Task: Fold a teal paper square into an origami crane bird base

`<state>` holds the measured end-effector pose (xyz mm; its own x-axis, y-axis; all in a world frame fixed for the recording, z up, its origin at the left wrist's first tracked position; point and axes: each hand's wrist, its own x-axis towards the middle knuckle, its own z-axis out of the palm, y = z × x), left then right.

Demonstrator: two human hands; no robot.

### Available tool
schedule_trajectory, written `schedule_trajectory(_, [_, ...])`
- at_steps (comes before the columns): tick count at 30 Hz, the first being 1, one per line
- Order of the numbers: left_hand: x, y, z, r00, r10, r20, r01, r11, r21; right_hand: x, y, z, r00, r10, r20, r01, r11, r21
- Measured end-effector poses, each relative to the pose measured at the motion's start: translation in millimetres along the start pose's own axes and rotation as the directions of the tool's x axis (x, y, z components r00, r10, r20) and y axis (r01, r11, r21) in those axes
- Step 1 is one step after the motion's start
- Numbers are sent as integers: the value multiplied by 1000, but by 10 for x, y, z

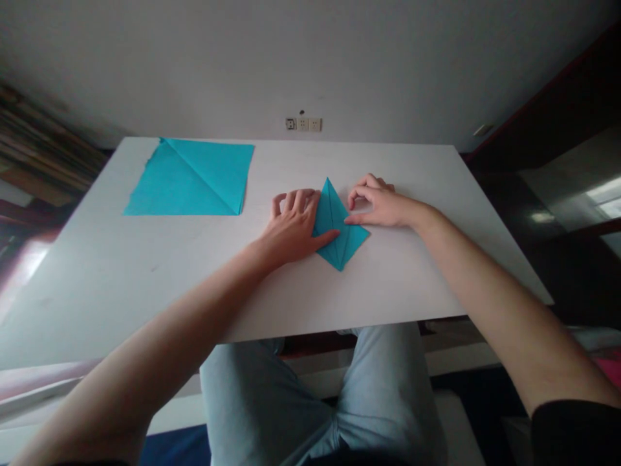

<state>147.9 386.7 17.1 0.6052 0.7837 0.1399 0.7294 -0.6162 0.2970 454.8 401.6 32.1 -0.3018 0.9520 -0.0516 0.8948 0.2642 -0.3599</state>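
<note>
A folded blue origami paper (341,249) lies flat on the white table, its long narrow point facing the wall and crease lines running down it. My left hand (298,223) rests over its left side, thumb stretched across the lower middle and fingers spread on the table, pressing rather than gripping. At the right edge of the paper is my right hand (373,200), fingers curled and thumb tip touching the paper. Whether a flap sits between that thumb and the fingers cannot be made out.
A larger blue sheet (198,178) with a diagonal crease and a torn left edge lies at the table's back left. The white table (145,272) meets a wall bearing sockets (303,123). My legs (310,395) are below the front edge.
</note>
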Motion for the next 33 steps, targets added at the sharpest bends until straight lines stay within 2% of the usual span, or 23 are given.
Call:
schedule_trajectory(4, [10, 3, 5, 999, -40, 17, 40, 999, 11, 55, -63, -61, 998, 43, 53, -44, 999, 21])
schedule_trajectory(12, [21, -18, 31, 993, -119, -27, 119, 993, 5, 59, -51, 77, 997, 24, -80, -17, 996, 86])
schedule_trajectory(16, [15, -6, 13, 991, -131, -31, 131, 991, 6, 65, -63, 135, 994, 18, -107, -12, 999, 51])
schedule_trajectory(20, [33, 1, -3, 986, -158, -52, 158, 987, -2, 88, -43, 165, 990, 3, -144, 15, 992, 125])
schedule_trajectory(24, [72, 14, -48, 974, -227, -26, 226, 974, -35, 73, -73, 193, 984, -21, -174, 51, 984, 171])
schedule_trajectory(27, [102, -2, -92, 973, -230, 9, 230, 970, -74, 60, -106, 209, 986, -39, -160, 68, 982, 178])
schedule_trajectory(30, [131, -76, -108, 981, -195, -3, 192, 970, -152, 69, -114, 225, 985, -72, -157, 119, 942, 313])
schedule_trajectory(33, [163, -186, -92, 985, -169, -43, 148, 941, -304, 89, -127, 235, 990, -64, -125, 125, 805, 580])
